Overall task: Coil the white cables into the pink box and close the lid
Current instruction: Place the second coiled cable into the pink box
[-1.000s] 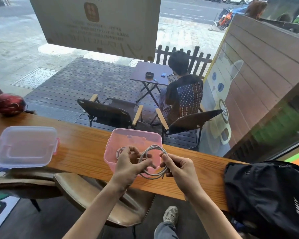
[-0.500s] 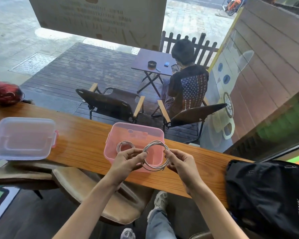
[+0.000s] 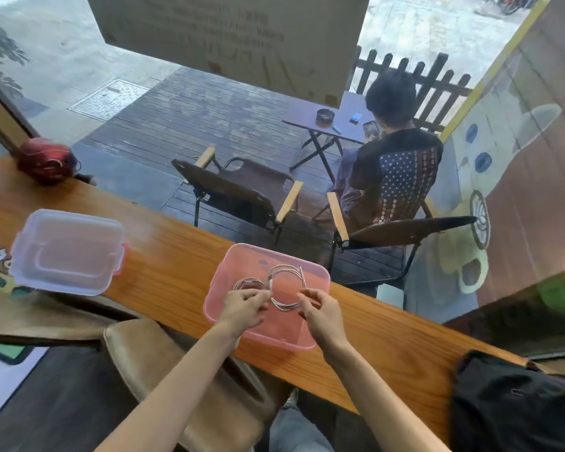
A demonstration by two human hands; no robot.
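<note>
Lying in loose rings inside the pink box (image 3: 310, 340) at the lower centre of the frame, the white cables are being set down: a larger coil (image 3: 286, 288) sits toward the box's right side and a smaller coil (image 3: 249, 284) just beside it on the left. The larger coil's left edge is being pinched by the curled fingers of the left hand (image 3: 242, 306). The right hand (image 3: 320, 313) is being held at the coil's lower right with fingers bent; whether the cable is actually being gripped there cannot be told. Such cables are judged to be light, thin and springy, so the rings are likely being kept in shape only by the fingers and may spring open once released. A hold at opposite sides of the ring, where the turns overlap, is judged best, with the plug ends tucked under. The translucent lid (image 3: 66, 252) is lying well apart at the middle left of the frame on the wooden counter (image 3: 163, 256), not yet fitted.
</note>
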